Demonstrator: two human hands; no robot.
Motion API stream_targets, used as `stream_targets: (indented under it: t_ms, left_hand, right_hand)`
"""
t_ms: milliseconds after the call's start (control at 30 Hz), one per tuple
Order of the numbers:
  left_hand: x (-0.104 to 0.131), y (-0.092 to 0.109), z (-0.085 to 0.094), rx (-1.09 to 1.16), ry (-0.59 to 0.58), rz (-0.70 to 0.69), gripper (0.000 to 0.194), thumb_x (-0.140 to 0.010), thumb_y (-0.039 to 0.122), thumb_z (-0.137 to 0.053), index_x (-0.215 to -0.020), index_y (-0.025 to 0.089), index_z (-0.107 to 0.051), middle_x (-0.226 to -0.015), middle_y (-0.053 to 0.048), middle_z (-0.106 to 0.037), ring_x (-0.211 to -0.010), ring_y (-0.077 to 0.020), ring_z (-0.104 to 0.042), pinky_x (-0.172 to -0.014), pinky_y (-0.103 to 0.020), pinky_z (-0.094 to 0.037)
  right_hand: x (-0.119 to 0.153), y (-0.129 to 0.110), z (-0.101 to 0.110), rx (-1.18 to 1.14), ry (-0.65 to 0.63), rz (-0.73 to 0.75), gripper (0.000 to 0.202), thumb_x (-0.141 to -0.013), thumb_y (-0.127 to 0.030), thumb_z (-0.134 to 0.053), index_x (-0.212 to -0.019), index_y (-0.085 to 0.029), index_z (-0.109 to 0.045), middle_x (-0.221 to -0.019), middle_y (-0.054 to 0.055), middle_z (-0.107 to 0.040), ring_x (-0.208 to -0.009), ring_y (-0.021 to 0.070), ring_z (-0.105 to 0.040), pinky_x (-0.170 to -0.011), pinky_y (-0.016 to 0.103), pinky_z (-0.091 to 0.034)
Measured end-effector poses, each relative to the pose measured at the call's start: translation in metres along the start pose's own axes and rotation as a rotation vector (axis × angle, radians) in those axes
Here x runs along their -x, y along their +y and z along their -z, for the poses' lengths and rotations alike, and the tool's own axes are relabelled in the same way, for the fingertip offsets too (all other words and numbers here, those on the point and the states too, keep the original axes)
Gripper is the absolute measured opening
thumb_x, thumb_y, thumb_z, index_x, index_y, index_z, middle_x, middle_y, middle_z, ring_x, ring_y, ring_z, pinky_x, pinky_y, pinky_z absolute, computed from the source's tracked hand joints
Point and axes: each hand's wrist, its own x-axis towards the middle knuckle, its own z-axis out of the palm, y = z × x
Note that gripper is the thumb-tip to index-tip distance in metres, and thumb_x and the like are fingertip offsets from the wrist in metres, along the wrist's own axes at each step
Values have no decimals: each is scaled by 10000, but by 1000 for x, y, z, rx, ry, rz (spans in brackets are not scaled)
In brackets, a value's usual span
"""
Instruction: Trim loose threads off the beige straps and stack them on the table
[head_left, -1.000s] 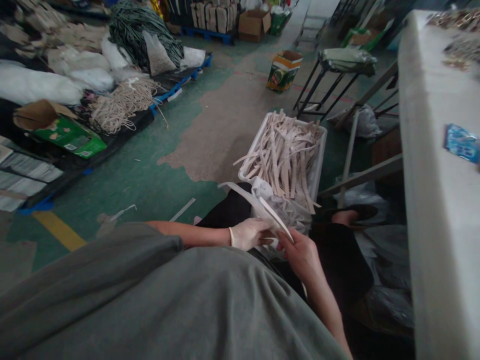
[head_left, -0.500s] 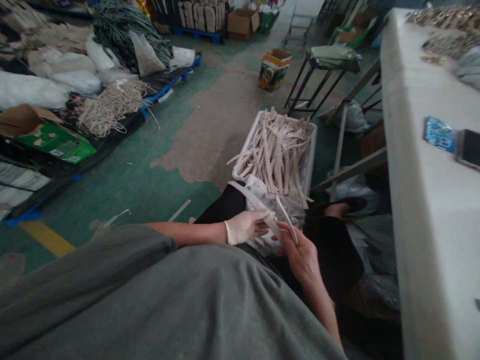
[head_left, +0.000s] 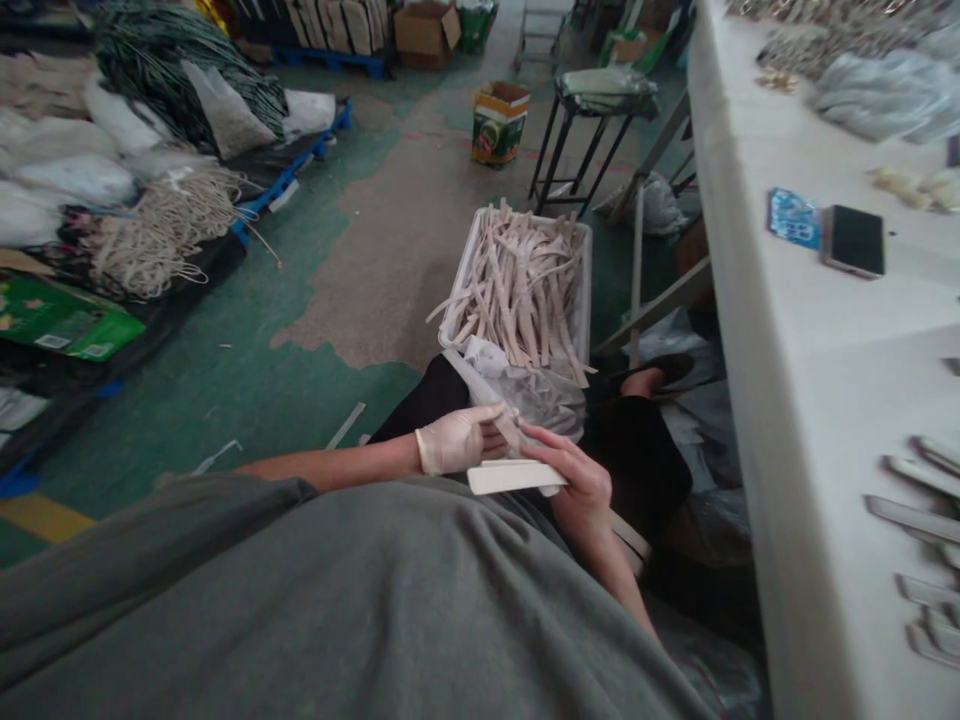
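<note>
My left hand [head_left: 465,440], in a whitish glove, pinches a pale flat strap [head_left: 466,382] that slants up and left across my lap. My bare right hand [head_left: 583,487] is closed on a pale strap [head_left: 510,478], whose broad end points left below my left fingers. More of a pale strap shows past my right wrist. Whether these are one strap or several, I cannot tell. Under and beyond my hands lies a clear plastic bag [head_left: 547,398]. Just past it, a white crate [head_left: 586,290] is heaped with beige strips [head_left: 525,280].
A white-covered table [head_left: 780,400] runs along my right, bearing a phone [head_left: 853,241], a blue packet [head_left: 793,217] and several loose straps [head_left: 919,515]. Ahead stand a dark stool [head_left: 581,140] and a printed carton [head_left: 499,122]. Cord bundles [head_left: 161,230] lie on a pallet at left.
My view has turned right, showing more of the table. My right hand has turned, and the strap end in it now points left instead of up.
</note>
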Motion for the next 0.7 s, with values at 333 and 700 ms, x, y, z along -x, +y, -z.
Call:
stream_targets:
  t_ms: [333, 700]
  left_hand:
    - [-9, -3, 17, 1, -330, 54, 328, -891, 275, -523, -1113, 72, -652, -1120, -167, -713, -1066, -281, -676, -947, -417, -514]
    - [-45, 141, 14, 259, 232, -693, 305, -1043, 268, -373, -1025, 110, -633, -639, -36, -655, -563, -122, -647, -614, -216, -548]
  right_hand:
    - [-18, 4, -2, 103, 41, -213, 167, -875, -258, -603, -930, -222, -756, -708, 9, -728, -625, 176, -673, -615, 272, -524]
    - [56, -7, 64, -429, 133, -595, 244, -808, -418, -728, -742, -183, -733, -645, 42, -644, -485, 137, -532, -458, 252, -421]
